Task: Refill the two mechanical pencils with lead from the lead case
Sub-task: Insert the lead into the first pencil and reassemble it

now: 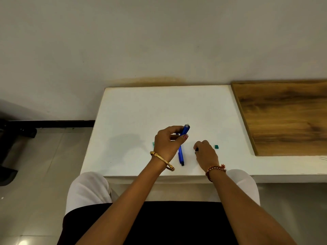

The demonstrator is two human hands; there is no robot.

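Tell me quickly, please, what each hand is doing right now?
Left hand: grips a blue mechanical pencil.
Right hand: curled around a small dark object, unidentifiable.

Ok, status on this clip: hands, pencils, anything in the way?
Left hand grips one blue pencil, raised. Right hand pinches something small and dark, unclear. Second pencil lies on the table. Nothing blocking.

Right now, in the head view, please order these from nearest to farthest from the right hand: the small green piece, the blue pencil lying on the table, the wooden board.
From the right hand:
1. Small green piece, just to its right.
2. Blue pencil lying on the table, to its left.
3. Wooden board, far right.
The first two are nearly equal.
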